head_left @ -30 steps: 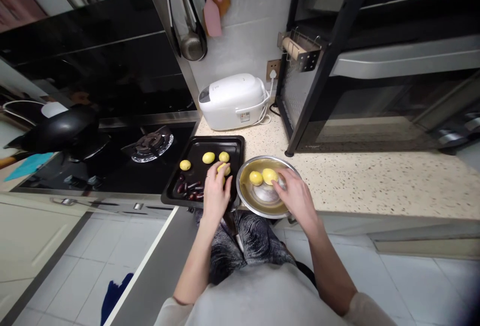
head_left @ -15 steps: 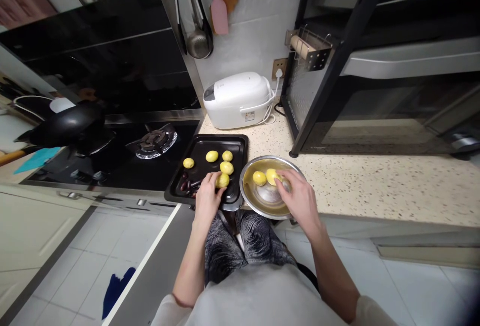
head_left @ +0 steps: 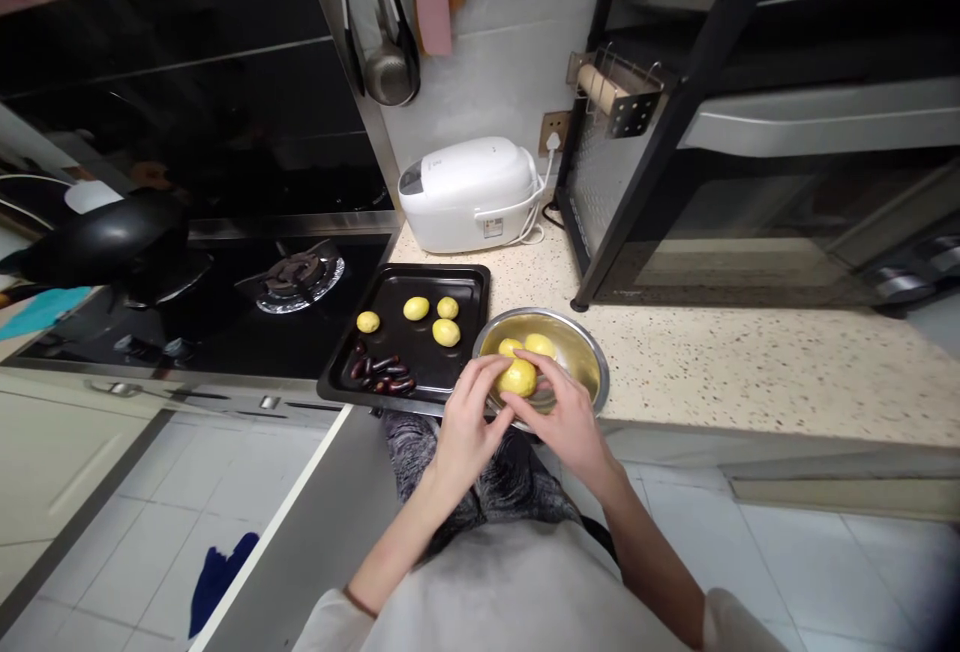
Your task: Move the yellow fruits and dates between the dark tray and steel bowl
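Observation:
Above the near left part of a metal bowl (head_left: 604, 382), a yellow lemon (head_left: 519, 379) is between my two hands. My left hand (head_left: 472, 422) has its fingertips around the left side of it, and my right hand (head_left: 564, 422) grips it from the right. Behind it in the bowl lie two more lemons, one of them (head_left: 540, 344) in plain sight and the other partly covered. To the left, a black baking tray (head_left: 401, 322) carries several lemons (head_left: 446, 333) and a cluster of small, dark red, oblong fruits (head_left: 384, 372) near its front left.
A white rice cooker (head_left: 472, 197) stands behind the tray, its cord plugged into the wall. The gas stove (head_left: 296, 277), with a black wok (head_left: 112, 237), is at left. A black rack with an oven (head_left: 787, 222) rises at right. Under the tray, a drawer (head_left: 300, 522) is pulled out.
My left hand has carried a lemon from the tray rightward to above the bowl. My right hand has left the lemon in the bowl and moved onto the carried one.

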Demonstrator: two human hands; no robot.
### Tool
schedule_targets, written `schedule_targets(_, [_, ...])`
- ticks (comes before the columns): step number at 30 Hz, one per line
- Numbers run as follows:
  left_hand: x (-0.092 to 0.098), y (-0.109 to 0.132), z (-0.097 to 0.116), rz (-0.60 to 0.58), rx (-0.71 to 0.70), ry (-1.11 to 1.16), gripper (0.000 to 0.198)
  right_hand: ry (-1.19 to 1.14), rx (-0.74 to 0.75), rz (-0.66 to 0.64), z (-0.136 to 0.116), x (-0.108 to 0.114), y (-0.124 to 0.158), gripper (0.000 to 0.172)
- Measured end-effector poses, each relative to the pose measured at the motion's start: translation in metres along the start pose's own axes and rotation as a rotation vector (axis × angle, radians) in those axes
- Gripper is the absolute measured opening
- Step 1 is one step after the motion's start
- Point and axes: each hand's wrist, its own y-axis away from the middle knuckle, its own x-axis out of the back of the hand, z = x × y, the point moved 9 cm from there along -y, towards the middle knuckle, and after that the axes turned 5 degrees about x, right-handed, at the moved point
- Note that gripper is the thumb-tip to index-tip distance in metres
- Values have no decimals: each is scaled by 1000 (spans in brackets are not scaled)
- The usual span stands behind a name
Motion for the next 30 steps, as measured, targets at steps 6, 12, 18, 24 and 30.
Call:
schedule_targets(6, [-5, 3, -11, -77, 17, -55, 36, 374, -68, 92, 31, 37, -1, 38])
schedule_targets(12, [-14, 8, -12, -151, -26, -132, 30, 682, -38, 54, 33, 41, -5, 30])
schedule_targets(18, [-13, 10, -9, -168, -28, -145, 28, 769, -10, 3, 28, 42, -6, 27])
schedule_targets(24, [-15, 10, -9, -182, -25, -177, 26, 835, -4, -67, 28, 44, -4, 21])
schedule_targets(30, [-14, 11, -8, -155, -48, -146, 26, 839, 10, -102, 30, 40, -3, 18])
